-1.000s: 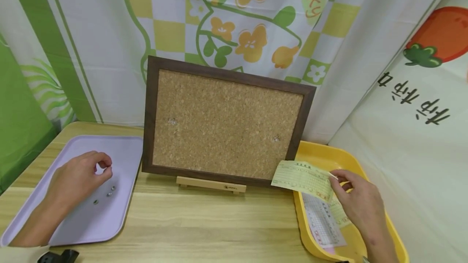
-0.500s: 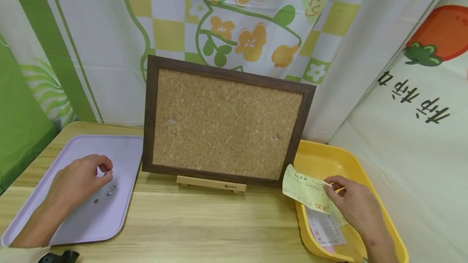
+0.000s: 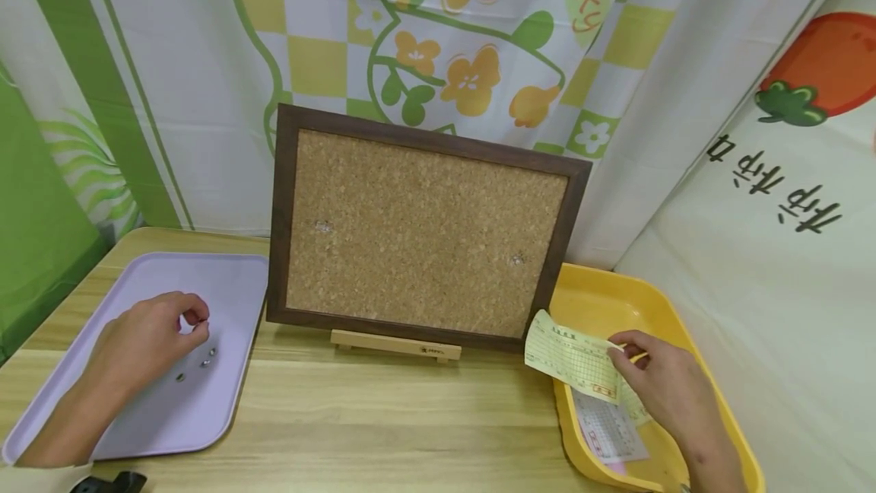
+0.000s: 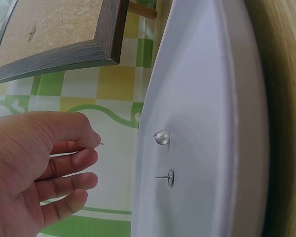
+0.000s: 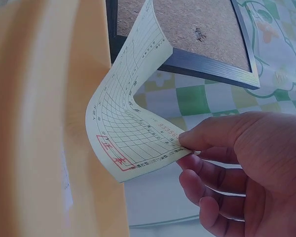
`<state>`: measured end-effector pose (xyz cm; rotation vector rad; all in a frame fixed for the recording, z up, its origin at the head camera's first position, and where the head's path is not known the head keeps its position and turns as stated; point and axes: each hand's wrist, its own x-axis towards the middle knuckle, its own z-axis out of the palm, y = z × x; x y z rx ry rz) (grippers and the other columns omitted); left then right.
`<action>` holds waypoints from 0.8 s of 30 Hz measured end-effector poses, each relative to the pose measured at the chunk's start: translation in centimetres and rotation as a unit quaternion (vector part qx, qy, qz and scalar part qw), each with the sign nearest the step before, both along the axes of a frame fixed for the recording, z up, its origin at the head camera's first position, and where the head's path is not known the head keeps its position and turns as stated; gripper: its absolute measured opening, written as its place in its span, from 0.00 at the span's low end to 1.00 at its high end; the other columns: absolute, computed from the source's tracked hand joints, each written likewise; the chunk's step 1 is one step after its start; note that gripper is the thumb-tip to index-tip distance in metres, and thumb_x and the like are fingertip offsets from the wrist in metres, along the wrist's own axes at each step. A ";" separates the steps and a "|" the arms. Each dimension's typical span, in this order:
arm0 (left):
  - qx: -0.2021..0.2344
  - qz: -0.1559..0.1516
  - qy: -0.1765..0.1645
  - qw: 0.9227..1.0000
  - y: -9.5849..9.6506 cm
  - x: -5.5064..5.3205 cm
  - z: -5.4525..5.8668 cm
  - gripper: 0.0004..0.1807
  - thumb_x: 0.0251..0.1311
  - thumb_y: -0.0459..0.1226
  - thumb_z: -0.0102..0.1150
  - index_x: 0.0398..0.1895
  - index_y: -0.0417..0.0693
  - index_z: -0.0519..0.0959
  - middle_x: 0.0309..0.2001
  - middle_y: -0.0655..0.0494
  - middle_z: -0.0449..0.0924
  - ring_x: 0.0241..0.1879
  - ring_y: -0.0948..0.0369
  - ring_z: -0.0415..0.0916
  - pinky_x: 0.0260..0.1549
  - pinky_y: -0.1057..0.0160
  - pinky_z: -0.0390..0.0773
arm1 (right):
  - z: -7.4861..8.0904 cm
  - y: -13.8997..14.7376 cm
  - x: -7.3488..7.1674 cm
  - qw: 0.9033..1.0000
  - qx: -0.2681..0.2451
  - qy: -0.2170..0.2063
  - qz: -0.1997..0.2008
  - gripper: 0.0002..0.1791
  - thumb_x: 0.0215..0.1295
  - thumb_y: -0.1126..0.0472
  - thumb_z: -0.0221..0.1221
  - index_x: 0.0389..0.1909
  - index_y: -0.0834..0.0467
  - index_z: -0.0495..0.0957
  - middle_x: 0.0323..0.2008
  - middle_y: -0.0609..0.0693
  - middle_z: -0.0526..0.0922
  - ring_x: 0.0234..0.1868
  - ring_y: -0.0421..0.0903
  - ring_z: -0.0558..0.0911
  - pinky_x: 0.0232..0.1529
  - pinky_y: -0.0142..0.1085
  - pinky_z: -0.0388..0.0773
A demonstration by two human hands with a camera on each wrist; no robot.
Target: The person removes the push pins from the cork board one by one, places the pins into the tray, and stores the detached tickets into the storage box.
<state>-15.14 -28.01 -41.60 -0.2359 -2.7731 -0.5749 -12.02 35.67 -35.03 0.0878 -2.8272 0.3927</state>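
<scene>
Over the lilac tray (image 3: 226,272), my left hand (image 3: 147,341) pinches a thumbtack between thumb and forefinger. In the left wrist view only the thin pin (image 4: 102,143) of this tack juts past the fingertips; its head is hidden. Several loose thumbtacks (image 4: 162,137) lie on the tray beneath. On the other side, my right hand (image 3: 674,383) holds a pale yellow receipt slip (image 3: 571,356) by one corner, above the yellow bin (image 3: 616,291). The slip, printed with a grid and a red stamp, bends in the right wrist view (image 5: 123,118).
A dark-framed cork board (image 3: 424,234) leans on a small wooden stand (image 3: 395,345) between tray and bin. Two small silvery spots show on the cork. More paper slips (image 3: 609,428) lie inside the bin. A patterned curtain (image 3: 192,97) hangs behind the wooden table (image 3: 383,424).
The right hand has drawn the receipt slip slightly right and down, and the slip's far end now curls up near the frame's corner. The left hand has barely shifted.
</scene>
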 end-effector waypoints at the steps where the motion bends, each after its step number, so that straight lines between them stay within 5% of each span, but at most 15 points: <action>1: 0.000 0.000 -0.001 1.000 0.0 0.0 0.0 0.03 0.53 0.35 0.67 0.30 0.53 0.83 0.30 0.57 0.79 0.26 0.61 0.71 0.18 0.58 0.67 | 0.1 0.0 0.0 1.000 0.002 0.002 -0.002 0.10 0.68 0.56 0.66 0.45 0.57 0.87 0.33 0.46 0.86 0.29 0.46 0.83 0.27 0.40 0.73; 9: -0.003 0.000 -0.016 1.000 -0.3 0.2 0.0 0.03 0.53 0.34 0.68 0.30 0.51 0.83 0.30 0.56 0.80 0.26 0.60 0.71 0.19 0.57 0.68 | 0.5 0.9 0.4 0.999 0.024 0.024 -0.030 0.09 0.66 0.57 0.67 0.44 0.56 0.87 0.32 0.47 0.86 0.27 0.46 0.80 0.25 0.40 0.70; 17: -0.008 -0.002 -0.035 0.999 -0.6 0.2 0.0 0.03 0.54 0.34 0.69 0.31 0.48 0.84 0.31 0.55 0.81 0.27 0.59 0.73 0.19 0.55 0.71 | 1.2 2.2 0.6 0.994 0.049 -0.029 -0.089 0.12 0.66 0.57 0.65 0.46 0.59 0.85 0.34 0.53 0.86 0.27 0.50 0.79 0.22 0.42 0.68; 24: -0.003 -0.002 -0.044 0.999 -0.6 0.4 0.1 0.03 0.54 0.34 0.69 0.32 0.49 0.84 0.32 0.54 0.82 0.27 0.59 0.74 0.20 0.54 0.72 | 1.1 2.2 0.5 0.994 0.046 -0.062 -0.081 0.14 0.67 0.55 0.64 0.48 0.59 0.84 0.37 0.53 0.86 0.29 0.49 0.79 0.23 0.41 0.69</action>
